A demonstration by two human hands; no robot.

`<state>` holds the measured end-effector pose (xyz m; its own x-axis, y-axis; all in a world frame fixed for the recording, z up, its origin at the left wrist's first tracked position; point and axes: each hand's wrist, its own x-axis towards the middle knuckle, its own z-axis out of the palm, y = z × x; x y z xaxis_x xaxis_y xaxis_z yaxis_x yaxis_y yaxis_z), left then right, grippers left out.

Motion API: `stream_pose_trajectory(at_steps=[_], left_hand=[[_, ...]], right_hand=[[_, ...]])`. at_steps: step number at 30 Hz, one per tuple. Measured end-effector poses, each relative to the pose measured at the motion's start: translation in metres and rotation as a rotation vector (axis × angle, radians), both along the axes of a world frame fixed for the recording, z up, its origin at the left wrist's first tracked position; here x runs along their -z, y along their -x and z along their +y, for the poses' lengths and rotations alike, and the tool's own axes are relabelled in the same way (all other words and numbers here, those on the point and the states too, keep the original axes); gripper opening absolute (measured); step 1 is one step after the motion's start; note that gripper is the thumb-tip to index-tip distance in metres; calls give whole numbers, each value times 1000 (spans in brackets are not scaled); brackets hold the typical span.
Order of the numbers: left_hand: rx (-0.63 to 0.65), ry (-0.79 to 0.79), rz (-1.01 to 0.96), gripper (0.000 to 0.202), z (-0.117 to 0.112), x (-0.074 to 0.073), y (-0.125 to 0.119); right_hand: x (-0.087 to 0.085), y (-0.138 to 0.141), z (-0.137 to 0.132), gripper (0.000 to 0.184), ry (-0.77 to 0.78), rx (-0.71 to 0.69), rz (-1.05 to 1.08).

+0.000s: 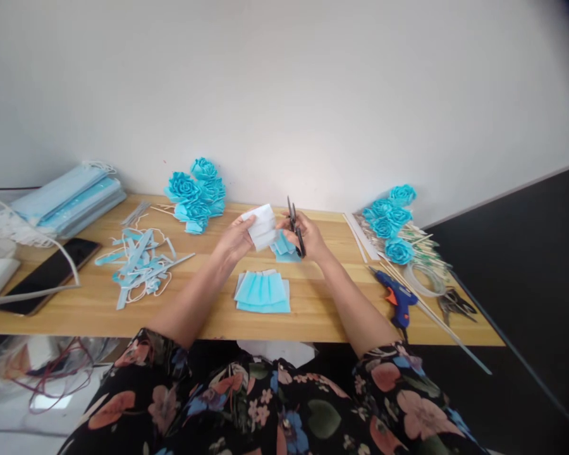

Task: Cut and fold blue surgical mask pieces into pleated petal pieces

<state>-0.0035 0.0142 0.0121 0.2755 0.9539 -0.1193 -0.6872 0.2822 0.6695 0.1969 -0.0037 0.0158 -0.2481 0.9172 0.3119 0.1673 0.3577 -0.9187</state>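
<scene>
My left hand (236, 239) pinches a white pleated piece of face mask (262, 226) above the middle of the table. In my right hand (309, 235) is a pair of black scissors (292, 218), blades pointing up and away from me, close to the piece's right side. Behind and below the hands lie some blue mask pieces (286, 246), partly hidden by my right hand. Nearer to me rests a small stack of cut blue pleated mask pieces (263, 292).
Cut strips and ear loops (145, 262) lie left, beside a phone (52, 276) and stacked masks (69, 199). Blue fabric roses (196, 196) stand at the back; more roses (389, 218) lie right, near a glue gun (396, 296), clear tape roll (425, 279) and pliers (456, 304).
</scene>
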Motion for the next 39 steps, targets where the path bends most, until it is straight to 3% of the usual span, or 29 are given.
stream_pose_trajectory(at_steps=[6, 12, 21, 32, 39], left_hand=[[-42, 23, -36, 23, 0, -7, 3], [17, 51, -39, 26, -4, -10, 1], [96, 69, -57, 31, -7, -8, -3], [33, 141, -47, 27, 1, 4, -3], [-78, 141, 29, 13, 5, 7, 2]], right_hand=[[18, -5, -3, 59, 55, 161, 86], [11, -7, -9, 61, -90, 237, -52], [2, -1, -22, 76, -245, 154, -118], [1, 1, -23, 49, -197, 125, -197], [-1, -2, -20, 41, -281, 87, -293]])
